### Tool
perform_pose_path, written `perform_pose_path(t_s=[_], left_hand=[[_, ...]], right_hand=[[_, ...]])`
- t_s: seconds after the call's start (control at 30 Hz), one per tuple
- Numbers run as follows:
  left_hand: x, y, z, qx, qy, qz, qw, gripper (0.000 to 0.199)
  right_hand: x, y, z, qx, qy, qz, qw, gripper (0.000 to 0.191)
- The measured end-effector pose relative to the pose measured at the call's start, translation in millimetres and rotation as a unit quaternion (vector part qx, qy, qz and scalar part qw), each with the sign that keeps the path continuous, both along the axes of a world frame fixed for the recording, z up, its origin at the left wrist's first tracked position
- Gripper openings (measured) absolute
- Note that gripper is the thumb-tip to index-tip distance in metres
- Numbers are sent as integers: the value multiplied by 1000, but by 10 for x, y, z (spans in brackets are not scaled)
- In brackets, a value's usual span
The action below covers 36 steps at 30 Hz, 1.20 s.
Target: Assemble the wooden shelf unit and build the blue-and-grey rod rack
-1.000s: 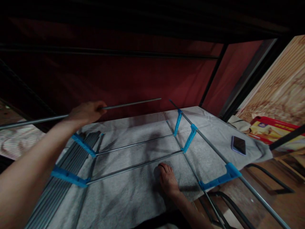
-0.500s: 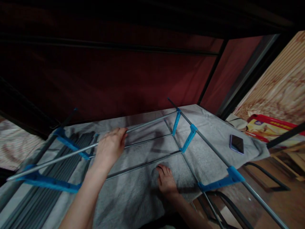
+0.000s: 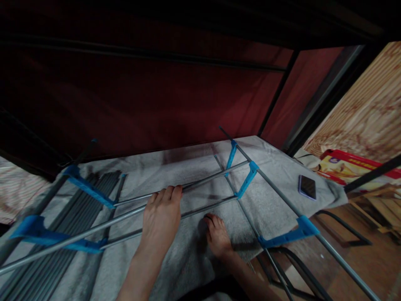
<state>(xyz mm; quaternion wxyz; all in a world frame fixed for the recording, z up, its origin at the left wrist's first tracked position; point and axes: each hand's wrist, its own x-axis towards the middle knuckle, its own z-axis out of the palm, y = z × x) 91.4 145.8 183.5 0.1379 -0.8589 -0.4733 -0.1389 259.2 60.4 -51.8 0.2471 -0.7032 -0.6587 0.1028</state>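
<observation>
My left hand (image 3: pixel 163 217) is closed round a long grey metal tube (image 3: pixel 94 229), which slants over the frame from the lower left to near a blue connector (image 3: pixel 253 167) on the right. The frame is made of grey tubes joined by blue plastic brackets, among them a large one (image 3: pixel 31 229) at left and another (image 3: pixel 291 235) at right. Two cross tubes span it lower down, the nearer (image 3: pixel 206 206) passing behind my left hand. On the grey cloth (image 3: pixel 194 255), my right hand (image 3: pixel 217 236) rests with its fingers slightly bent and nothing visible in them.
A bundle of grey tubes (image 3: pixel 59 234) lies on the cloth at left. A phone (image 3: pixel 307 187) lies near the right edge, and a red and yellow box (image 3: pixel 347 167) stands beyond it. Dark metal bars (image 3: pixel 275 100) and a dark red backing (image 3: pixel 150 108) enclose the far side.
My left hand has moved right and nearer with the tube. The tube's far end has come away from the rear bracket toward the nearer connector. My right hand stays in place.
</observation>
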Motion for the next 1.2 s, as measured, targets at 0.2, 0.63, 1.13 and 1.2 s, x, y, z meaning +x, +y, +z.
perform_pose_path(t_s=[0.2, 0.63, 1.13, 1.2], left_hand=[[56, -24, -45, 3, 23, 37, 999, 50], [193, 244, -100, -11, -24, 74, 997, 39], [392, 663, -15, 10, -34, 47, 998, 41], [410, 670, 3, 9, -33, 46, 998, 41]], right_hand=[[3, 5, 20, -18, 17, 3, 1000, 54], [59, 35, -74, 94, 164, 1, 982, 50], [1076, 1131, 767, 314, 288, -193, 884, 60], [1200, 1323, 844, 319, 302, -218, 871, 65]])
